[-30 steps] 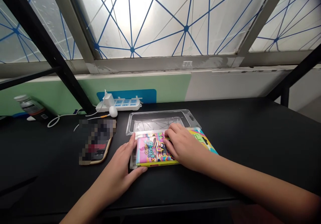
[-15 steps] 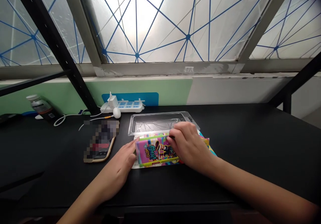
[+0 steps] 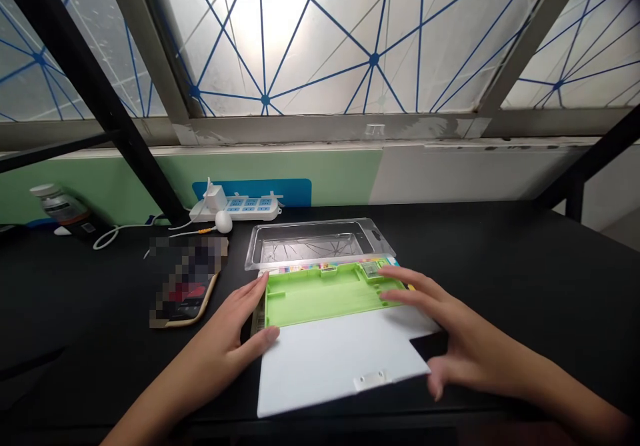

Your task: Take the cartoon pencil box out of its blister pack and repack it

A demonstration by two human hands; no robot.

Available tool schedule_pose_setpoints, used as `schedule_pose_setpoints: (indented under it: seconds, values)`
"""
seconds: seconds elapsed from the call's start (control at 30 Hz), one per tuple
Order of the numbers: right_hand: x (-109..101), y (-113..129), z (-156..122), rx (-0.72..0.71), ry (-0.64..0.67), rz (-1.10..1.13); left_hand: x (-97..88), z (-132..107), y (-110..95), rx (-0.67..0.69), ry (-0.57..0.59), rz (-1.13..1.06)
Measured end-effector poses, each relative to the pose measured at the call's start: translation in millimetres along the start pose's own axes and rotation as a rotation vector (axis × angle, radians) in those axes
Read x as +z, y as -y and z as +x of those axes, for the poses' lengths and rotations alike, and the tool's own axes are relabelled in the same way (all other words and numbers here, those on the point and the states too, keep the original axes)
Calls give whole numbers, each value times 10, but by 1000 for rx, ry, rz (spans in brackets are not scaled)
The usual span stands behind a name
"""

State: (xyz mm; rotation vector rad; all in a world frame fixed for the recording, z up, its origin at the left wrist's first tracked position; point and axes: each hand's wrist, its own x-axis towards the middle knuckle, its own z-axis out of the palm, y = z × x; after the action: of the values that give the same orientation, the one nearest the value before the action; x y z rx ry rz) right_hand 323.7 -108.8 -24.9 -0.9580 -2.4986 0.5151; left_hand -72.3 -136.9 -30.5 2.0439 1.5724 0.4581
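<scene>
A flat case lies open on the black table (image 3: 500,266). Its green inner tray (image 3: 320,293) has several compartments, and its white lid (image 3: 340,356) is folded down toward me. My left hand (image 3: 235,329) rests at the tray's left edge, thumb and fingers apart around its corner. My right hand (image 3: 450,336) hovers over the lid's right side with fingers spread, fingertips near the tray's right end. It holds nothing. A clear plastic blister shell (image 3: 315,241) sits just behind the case.
A phone (image 3: 187,283) lies left of the case. Behind it are a white power strip (image 3: 240,207) with a plug and cable, and a small bottle (image 3: 60,206) at far left. Black frame posts cross the window behind the table.
The colourful lid, closed a second ago, has swung open toward me and shows its white inside and the green tray. My right hand has moved from the lid's top to its right side.
</scene>
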Motion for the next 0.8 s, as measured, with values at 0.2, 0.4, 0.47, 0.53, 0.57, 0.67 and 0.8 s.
schedule_pose_setpoints:
  seconds: [0.2,0.4,0.47,0.53,0.57,0.67,0.8]
  values:
    - [55,-292,-160,329,105,51,22,4,44,41,-8,71]
    - [84,-279,-99,340,-82,135,42,-30,148,94,-46,-23]
    - [71,-254,-70,352,-135,152,50,-45,188,117,-50,-70]
    - [63,-225,-47,363,-153,172,60,-47,209,132,-60,-102]
    - [62,-214,-40,365,-155,177,65,-42,209,133,-66,-108]
    - [80,-213,-39,356,-161,144,86,-10,179,113,-78,-77]
    - [136,-248,-78,327,-191,52,127,10,128,122,-143,42]
